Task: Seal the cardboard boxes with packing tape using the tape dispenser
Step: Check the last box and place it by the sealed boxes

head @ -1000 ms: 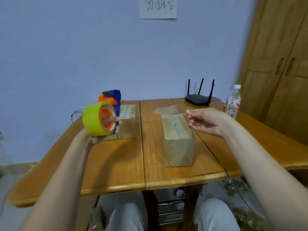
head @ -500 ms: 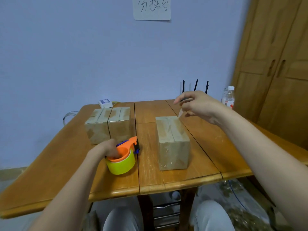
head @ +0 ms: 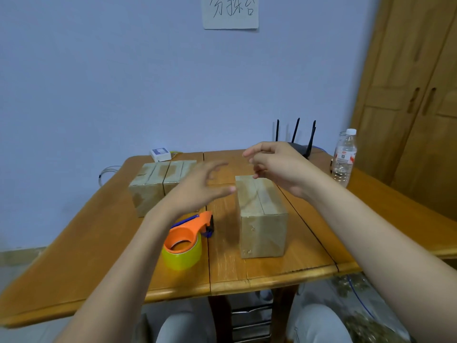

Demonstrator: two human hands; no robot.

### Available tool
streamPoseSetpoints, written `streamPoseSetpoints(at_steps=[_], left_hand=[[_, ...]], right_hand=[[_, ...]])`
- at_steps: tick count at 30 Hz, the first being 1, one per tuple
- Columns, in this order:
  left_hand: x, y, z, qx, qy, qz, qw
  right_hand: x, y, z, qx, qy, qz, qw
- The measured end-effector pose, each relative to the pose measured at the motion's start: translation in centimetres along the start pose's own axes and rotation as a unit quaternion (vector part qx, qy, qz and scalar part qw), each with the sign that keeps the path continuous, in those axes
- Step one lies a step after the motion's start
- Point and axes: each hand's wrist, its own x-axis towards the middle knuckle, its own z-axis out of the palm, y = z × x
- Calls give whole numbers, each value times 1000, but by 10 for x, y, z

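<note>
A: Starting nearest the camera: tape dispenser (head: 185,243) sits on the table (head: 74,246), yellow roll down, orange frame up, cutter end pointing away. No hand on it. It lies below and just behind the left hand (head: 197,191), under the wrist.

B: State of that left hand?

A: Fingers spread and relaxed, holding nothing, hovering above the table. Thumb tip close to the near box (head: 261,214), just left of its top edge; contact not clear. Judgement: the dispenser is parked close by so it can be picked up again, leaving both hands free for the box.

B: Right hand?

A: Right hand (head: 279,167) hangs over the far end of the near box, slightly beyond and to the right of the left hand. Fingers curled with thumb and forefinger drawn together. Whether they pinch a clear strip of tape I cannot tell; nothing shows plainly between them.

B: Box condition?

A: Flaps closed, seam running lengthwise along the top, away from the person. The surface has a sheen, but tape over the seam is not something I can confirm. Judgement: the hands bracket the box either to smooth a strip or to turn it.

B: Farther out?

A: Left of and beyond the left hand, two more boxes (head: 160,184) side by side, touching. Behind those, a small white box (head: 160,154). Beyond the right hand, a router (head: 300,147); to its right, a water bottle (head: 344,157), well apart from the work.
</note>
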Motion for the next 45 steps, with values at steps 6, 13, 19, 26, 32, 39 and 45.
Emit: streamPoseSetpoints(at_steps=[6, 13, 19, 26, 32, 39, 45], left_hand=[[0, 43, 19, -89, 136, 58, 985], [1, 38, 33, -75, 159, 35, 984], [0, 44, 20, -4, 117, 39, 992], [1, 43, 1, 19, 34, 38, 999], [4, 49, -5, 52, -29, 63, 996], [8, 50, 3, 56, -92, 42, 993], [12, 46, 6, -3, -179, 22, 984]], right_hand=[[-8, -6, 5, 76, -3, 23, 997], [-13, -8, -3, 134, 11, 47, 990], [-13, -9, -16, 143, 31, 79, 986], [-25, -5, -29, -207, -65, -80, 973], [-31, 2, -23, -226, -100, -74, 966], [-33, 11, -23, -200, -57, -40, 977], [-36, 20, -34, -154, -65, -13, 986]])
